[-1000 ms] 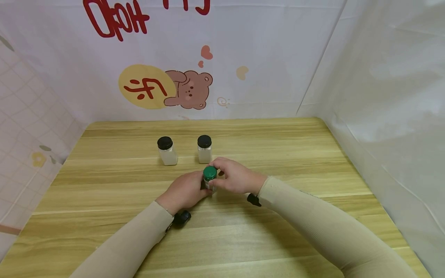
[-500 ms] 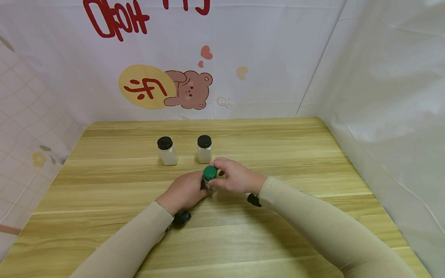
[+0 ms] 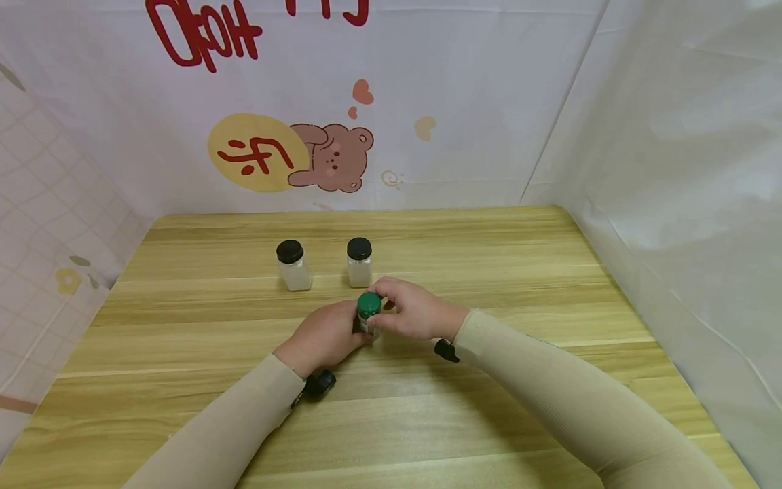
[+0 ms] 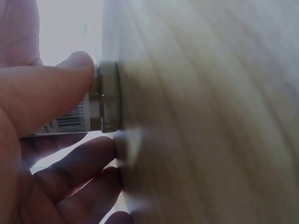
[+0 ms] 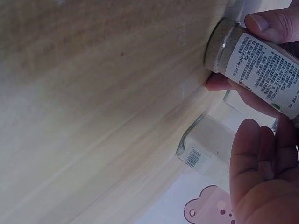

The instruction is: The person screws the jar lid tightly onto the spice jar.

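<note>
A small spice jar with a green lid stands upright on the wooden table between my hands. My left hand grips its lower body from the left. In the left wrist view, the thumb lies across the jar just above its base, over a barcode label. From the right, my right hand holds the jar near the lid between thumb and fingers. The right wrist view shows a printed label on the jar; the lid is out of that frame.
Two clear jars with black lids and pale contents stand behind the hands: one left, one nearer the middle. The wooden table ends against a white printed curtain at the back.
</note>
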`<state>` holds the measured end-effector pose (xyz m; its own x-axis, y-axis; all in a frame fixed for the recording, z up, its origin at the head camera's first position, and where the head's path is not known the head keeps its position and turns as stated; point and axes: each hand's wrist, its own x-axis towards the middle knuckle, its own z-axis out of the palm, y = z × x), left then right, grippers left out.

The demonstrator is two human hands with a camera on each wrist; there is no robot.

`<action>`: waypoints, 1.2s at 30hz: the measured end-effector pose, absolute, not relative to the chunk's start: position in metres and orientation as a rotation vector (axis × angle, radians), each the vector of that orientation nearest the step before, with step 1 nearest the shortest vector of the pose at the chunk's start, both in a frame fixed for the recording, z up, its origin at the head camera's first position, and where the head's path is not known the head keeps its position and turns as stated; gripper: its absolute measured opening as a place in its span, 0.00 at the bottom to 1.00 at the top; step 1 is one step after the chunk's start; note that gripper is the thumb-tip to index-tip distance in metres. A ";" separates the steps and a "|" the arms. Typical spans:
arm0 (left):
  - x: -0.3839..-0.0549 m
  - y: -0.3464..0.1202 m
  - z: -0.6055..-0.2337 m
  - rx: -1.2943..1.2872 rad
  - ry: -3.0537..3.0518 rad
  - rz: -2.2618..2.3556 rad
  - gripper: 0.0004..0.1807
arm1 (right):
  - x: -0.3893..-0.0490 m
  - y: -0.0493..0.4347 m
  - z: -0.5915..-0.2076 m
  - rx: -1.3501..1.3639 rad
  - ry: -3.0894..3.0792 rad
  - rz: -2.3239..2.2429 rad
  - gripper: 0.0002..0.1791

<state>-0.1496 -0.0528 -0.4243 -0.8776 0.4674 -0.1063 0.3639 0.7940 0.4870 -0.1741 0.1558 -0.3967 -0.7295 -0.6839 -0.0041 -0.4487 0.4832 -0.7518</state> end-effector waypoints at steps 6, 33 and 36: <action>-0.149 -0.053 -0.424 0.650 2.768 0.670 0.13 | -0.174 0.155 -0.397 -0.987 2.450 -1.089 0.14; -0.149 -0.053 -0.423 0.654 2.771 0.666 0.10 | -0.173 0.149 -0.400 -1.037 2.655 -0.974 0.12; -0.149 -0.053 -0.423 0.651 2.769 0.673 0.09 | -0.173 0.149 -0.400 -1.039 2.663 -0.969 0.13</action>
